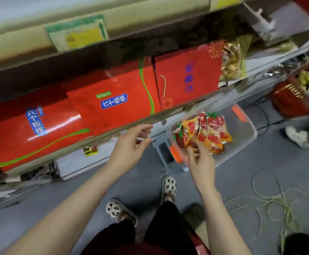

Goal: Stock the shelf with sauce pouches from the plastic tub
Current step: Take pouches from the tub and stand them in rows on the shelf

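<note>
Lying in plastic tub [245, 129], sauce pouches [210, 131] (long axes toward shelf [168, 112])

Legible text: 六个核桃, white characters on a blue label [36, 122], lower left of the frame, on the left red carton [39, 148]. The same text, 六个核桃, appears on a second blue label [114, 100] at centre frame, on the centre red carton [128, 115].

Partly legible: purple characters on the right red carton [196, 57], upper centre-right, too blurred to read.

Not legible: the green-and-yellow shelf tag [78, 34], upper left, and the print on the sauce pouches [210, 131], centre right.
</note>
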Available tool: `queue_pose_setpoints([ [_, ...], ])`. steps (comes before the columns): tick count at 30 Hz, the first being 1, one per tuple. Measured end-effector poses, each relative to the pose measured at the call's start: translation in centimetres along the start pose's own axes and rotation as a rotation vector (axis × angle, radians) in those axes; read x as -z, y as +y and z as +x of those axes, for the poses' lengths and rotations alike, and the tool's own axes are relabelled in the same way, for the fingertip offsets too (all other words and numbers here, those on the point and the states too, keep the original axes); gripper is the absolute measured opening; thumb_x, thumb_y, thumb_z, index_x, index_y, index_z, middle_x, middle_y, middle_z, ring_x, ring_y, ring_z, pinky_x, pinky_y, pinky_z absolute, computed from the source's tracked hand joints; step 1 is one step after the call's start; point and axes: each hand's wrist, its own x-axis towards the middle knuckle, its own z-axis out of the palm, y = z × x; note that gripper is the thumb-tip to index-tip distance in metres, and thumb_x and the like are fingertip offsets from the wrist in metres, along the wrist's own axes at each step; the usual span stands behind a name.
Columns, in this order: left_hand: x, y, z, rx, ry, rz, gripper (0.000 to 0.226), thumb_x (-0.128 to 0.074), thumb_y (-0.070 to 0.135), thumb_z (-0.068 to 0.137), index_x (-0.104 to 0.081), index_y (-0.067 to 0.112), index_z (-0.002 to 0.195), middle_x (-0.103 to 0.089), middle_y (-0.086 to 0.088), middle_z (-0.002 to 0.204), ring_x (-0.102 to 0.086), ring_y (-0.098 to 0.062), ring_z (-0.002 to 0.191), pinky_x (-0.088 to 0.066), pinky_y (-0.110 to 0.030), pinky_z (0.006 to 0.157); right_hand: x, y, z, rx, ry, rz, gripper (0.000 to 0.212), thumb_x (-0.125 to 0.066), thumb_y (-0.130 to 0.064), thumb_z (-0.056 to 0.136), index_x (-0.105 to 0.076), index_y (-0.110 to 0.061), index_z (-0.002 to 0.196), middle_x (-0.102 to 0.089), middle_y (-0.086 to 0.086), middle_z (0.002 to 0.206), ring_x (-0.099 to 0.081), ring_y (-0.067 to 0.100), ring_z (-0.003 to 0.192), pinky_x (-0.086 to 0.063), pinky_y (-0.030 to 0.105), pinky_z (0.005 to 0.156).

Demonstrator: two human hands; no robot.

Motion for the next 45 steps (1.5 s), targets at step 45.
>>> queue_pose_setpoints([
  [45, -31.3, -5.2, 19.4, 0.548, -0.207, -0.054, 0.054, -0.063, 0.058, 0.074, -0.061, 0.023, 0.115, -0.069, 0.001, 0.111, -0.064, -0.021, 0.105, -0.050, -0.043, 0.096, 1.1, 23.5, 23.6, -0.713, -0.163, 0.533, 0.038, -0.073, -0.050, 0.080, -0.068, -0.026, 0.109, -0.075, 0.000, 0.105, -0.072, 0.022, 0.094, -0.057, 0.049, 0.090],
])
